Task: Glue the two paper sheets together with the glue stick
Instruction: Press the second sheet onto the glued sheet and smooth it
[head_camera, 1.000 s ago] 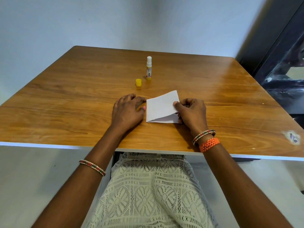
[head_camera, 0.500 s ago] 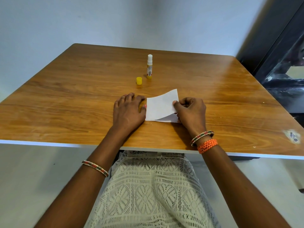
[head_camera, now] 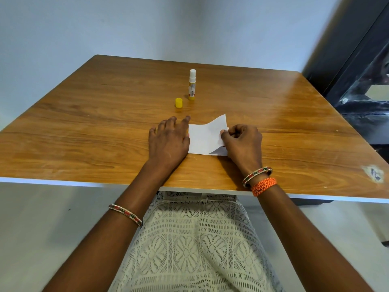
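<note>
Two white paper sheets lie stacked on the wooden table [head_camera: 84, 127] near its front edge. The top sheet [head_camera: 205, 138] is curled up at its right side, where my right hand [head_camera: 242, 144] pinches its edge; a corner of the lower sheet [head_camera: 220, 152] shows underneath. My left hand [head_camera: 168, 142] rests flat at the papers' left edge, fingers spread and lifted a little. Behind them the uncapped glue stick [head_camera: 192, 85] stands upright, with its yellow cap [head_camera: 178, 102] just in front and to the left.
A pale wall runs behind the table. A dark frame and glass [head_camera: 362, 85] stand at the right. A worn sticker patch [head_camera: 373, 172] marks the table's front right corner. My lap in white lace is below the table edge.
My left hand's fingers have spread and stretched forward beside the paper. My right hand has lifted the top sheet's right side higher, so it curls more.
</note>
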